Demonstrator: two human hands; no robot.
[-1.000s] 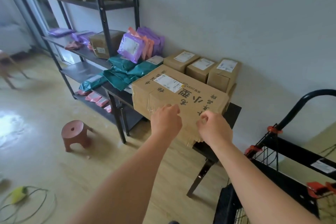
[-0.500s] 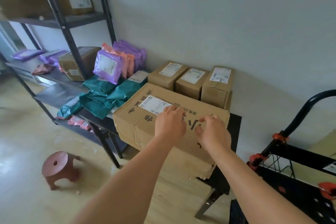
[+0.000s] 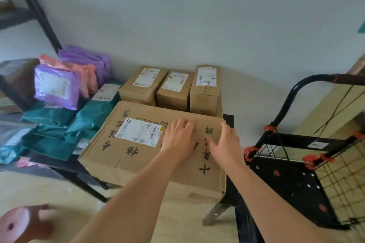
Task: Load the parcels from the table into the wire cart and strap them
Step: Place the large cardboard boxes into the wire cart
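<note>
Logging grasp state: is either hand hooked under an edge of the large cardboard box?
No: the left hand and right hand both lie flat, fingers straight, on top of the large cardboard box.

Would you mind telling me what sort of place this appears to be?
Probably a small parcel sorting or pickup room: labelled cardboard boxes and coloured mailer bags crowd a table beside metal shelving, with a wire cart at the right.

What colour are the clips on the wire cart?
Orange-red clips, clearest in the head view.
</note>
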